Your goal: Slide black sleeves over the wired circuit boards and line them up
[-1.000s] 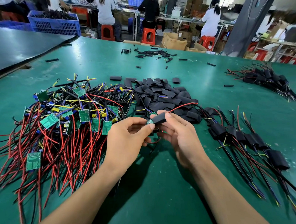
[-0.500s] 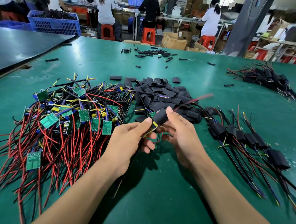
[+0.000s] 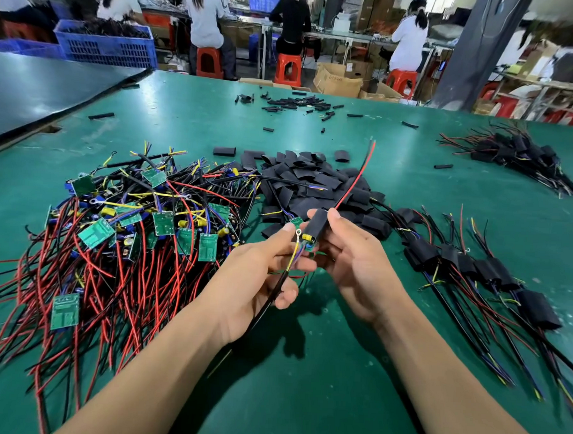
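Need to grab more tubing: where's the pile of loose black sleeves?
Head view: the pile of loose black sleeves lies mid-table, just beyond both hands, between the bare wired boards leftward and the sleeved row rightward.

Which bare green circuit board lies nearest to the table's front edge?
The lone green board at lower left, apart from the main pile.

Red stools (image 3: pixel 288 69), perhaps workshop benches behind.

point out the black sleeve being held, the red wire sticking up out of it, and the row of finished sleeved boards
black sleeve (image 3: pixel 318 223), head view, middle of its body
red wire (image 3: pixel 358 175), head view, mid-length above the sleeve
row of sleeved boards (image 3: pixel 485 270), head view, a sleeve mid-row
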Demonstrator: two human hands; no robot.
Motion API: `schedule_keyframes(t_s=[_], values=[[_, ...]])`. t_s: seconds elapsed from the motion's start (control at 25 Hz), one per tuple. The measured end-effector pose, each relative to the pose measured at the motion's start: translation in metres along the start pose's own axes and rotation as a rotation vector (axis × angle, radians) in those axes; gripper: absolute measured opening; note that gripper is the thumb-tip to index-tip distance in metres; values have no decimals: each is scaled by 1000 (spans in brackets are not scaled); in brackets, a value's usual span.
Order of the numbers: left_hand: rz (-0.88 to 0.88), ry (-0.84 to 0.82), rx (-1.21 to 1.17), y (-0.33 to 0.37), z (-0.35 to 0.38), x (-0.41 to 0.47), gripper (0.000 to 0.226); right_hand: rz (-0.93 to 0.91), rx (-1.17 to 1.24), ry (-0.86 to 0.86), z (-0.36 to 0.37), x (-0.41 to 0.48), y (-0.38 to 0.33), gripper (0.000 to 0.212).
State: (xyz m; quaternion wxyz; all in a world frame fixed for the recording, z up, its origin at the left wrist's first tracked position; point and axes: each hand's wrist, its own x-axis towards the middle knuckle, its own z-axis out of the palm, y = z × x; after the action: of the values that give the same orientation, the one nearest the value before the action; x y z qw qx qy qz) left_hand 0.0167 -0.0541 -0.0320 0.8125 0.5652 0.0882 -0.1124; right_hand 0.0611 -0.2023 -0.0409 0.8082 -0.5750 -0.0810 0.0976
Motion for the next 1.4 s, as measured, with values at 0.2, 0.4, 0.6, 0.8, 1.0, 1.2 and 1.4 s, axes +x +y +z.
schedule_keyframes(t_s=[0.2,0.4,0.6,0.8,1.0,1.2,1.4], values=[[216,4,120,-2,0,-2,48,10,-26,82,0,0,0,22],[398,223,570,-9,1,-4,32,4,68,100,3,0,-1,21],[474,320,620,-10,1,-4,9,5,16,94,3,2,3,25],[482,307,636,-10,3,-6,7,21,6,100,-1,5,5,26],[510,329,666,-9,2,-5,16,-1,-41,43,0,2,5,22],[539,386,639,-11,0,-3,19,-66,-179,70,1,-1,12,14],[537,408,583,-13,-4,2,14,-120,-289,31,6,-5,16,14]])
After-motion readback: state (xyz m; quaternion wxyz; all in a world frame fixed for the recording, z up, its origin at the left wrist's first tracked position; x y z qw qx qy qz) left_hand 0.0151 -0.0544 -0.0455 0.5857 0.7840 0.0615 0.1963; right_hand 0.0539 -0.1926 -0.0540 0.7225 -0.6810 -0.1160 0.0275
